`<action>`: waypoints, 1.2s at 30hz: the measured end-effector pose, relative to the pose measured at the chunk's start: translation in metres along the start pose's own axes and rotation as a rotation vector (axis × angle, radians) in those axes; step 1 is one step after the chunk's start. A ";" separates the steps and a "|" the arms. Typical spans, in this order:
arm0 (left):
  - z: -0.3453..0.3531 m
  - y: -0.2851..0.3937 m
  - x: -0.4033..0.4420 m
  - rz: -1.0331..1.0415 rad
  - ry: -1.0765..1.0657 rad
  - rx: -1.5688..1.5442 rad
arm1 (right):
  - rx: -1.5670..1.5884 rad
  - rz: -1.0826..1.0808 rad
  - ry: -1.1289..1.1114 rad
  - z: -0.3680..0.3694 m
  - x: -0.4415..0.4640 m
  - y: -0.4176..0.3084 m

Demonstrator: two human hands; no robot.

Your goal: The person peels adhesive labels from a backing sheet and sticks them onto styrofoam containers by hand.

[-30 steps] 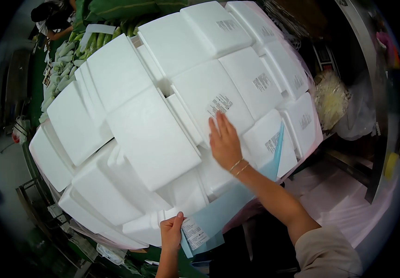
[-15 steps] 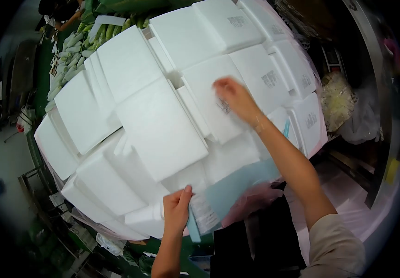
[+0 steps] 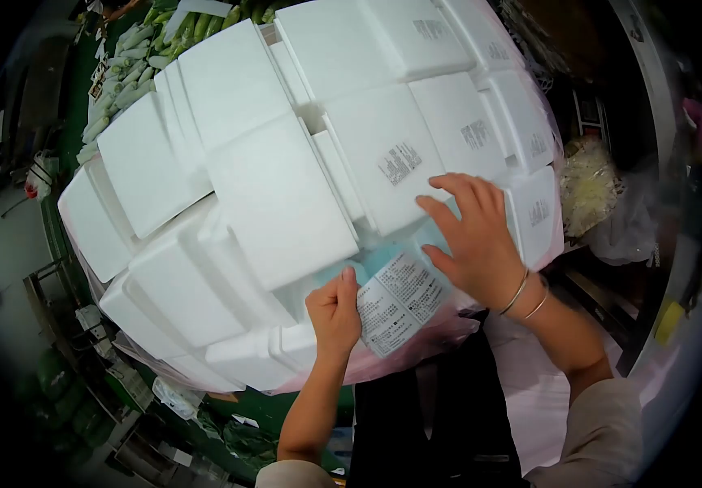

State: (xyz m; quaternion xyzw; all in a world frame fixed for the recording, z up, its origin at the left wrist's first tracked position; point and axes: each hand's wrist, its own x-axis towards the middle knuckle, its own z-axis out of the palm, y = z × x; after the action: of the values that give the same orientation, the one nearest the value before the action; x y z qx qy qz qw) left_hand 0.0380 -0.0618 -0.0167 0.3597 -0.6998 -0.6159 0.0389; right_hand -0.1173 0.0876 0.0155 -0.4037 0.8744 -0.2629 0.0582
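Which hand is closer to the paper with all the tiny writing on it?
The left. The left hand grips the printed sheet at its left edge. The right hand, fingers spread, is by its upper right side; I can't tell if it touches.

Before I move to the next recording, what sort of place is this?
Probably a produce packing area, perhaps at a market: what look like green vegetables lie heaped beyond closely set white foam boxes or lids, several bearing printed text, and the left hand holds a printed label sheet.

Grey floor (image 3: 16, 236) at left, metal beam (image 3: 658, 106) at right
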 end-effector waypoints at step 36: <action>0.011 -0.087 -0.033 -0.630 0.009 -0.286 | -0.381 0.203 0.511 0.196 0.246 0.152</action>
State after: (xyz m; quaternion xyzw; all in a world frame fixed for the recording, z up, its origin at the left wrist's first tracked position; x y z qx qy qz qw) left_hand 0.0959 -0.0328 -0.0839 0.5516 -0.4610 -0.6879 -0.1001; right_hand -0.3228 -0.0932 -0.2025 -0.2392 0.9299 -0.1800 -0.2134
